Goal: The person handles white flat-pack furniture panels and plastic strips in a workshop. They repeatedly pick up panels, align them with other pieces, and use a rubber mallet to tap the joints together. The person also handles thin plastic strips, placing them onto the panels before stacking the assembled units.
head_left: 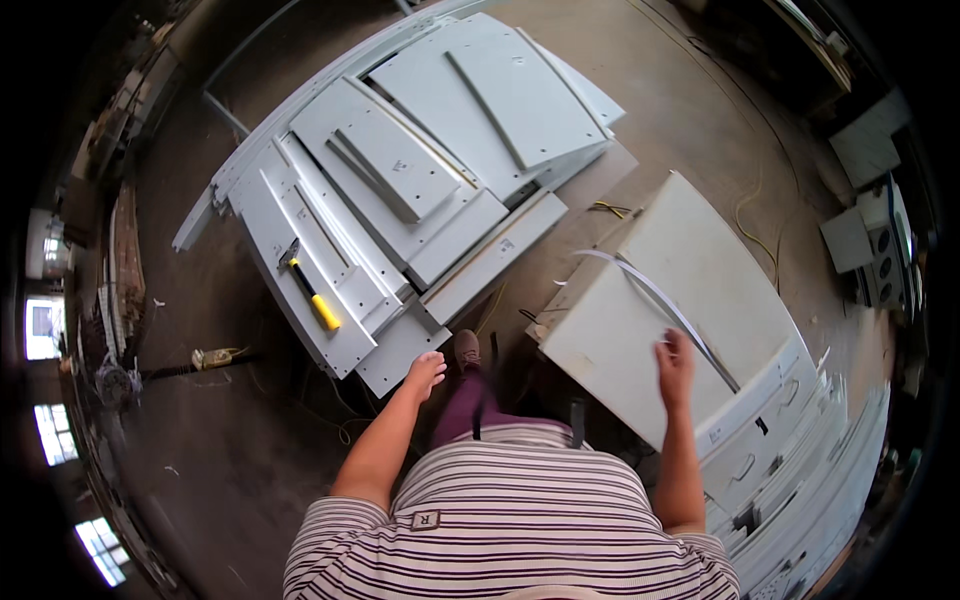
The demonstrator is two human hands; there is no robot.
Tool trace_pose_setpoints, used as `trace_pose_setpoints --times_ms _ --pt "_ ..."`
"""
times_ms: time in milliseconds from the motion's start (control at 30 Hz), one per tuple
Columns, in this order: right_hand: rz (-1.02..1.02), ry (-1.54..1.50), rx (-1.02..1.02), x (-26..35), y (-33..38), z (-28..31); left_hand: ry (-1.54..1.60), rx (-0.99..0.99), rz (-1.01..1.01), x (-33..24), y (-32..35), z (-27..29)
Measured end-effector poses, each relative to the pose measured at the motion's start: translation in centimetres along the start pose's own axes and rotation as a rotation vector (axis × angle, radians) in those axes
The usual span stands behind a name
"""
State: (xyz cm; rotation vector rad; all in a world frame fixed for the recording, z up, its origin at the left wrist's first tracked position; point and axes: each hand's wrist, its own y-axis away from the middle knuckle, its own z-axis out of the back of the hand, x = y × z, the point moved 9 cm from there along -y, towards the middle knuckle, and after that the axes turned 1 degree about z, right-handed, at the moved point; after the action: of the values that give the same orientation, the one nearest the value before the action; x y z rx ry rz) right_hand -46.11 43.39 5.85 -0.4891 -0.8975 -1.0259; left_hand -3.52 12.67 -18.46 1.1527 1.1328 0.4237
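Note:
My left hand [427, 374] hangs just past the near edge of a stack of pale grey panels [400, 250], fingers loosely bent and slightly apart, holding nothing I can see. A hammer [312, 288] with a yellow and black handle lies on the left end of that stack, away from the hand. My right hand [675, 366] is raised over a large off-white cabinet [690, 260], its fingers bent and somewhat apart, slightly blurred. Nothing shows in it. Close by, a thin white strip [650, 285] runs across the cabinet's top; whether the hand touches it I cannot tell.
Grey metal drawer fronts and panels [800, 470] are stacked at the right. Yellow cables [745, 210] trail over the brown floor. Further right stands a white unit with round dark openings [883, 255]. Wood and scrap [120, 270] line the left side.

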Motion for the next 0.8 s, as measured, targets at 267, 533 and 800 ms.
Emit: trace_pose_setpoints --times_ms 267,533,800 --pt "-0.074 -0.107 0.766 9.3 3.9 -26.2 0.108 -0.263 -0.150 -6.0 -8.5 6.2" --pt "0.058 0.093 0.940 11.7 2.1 -38.3 -0.689 -1.190 -0.451 -18.6 -1.8 17.4" --pt "0.427 0.180 0.897 15.6 -2.4 -52.8 -0.567 -1.205 -0.366 -13.1 -0.9 25.7"
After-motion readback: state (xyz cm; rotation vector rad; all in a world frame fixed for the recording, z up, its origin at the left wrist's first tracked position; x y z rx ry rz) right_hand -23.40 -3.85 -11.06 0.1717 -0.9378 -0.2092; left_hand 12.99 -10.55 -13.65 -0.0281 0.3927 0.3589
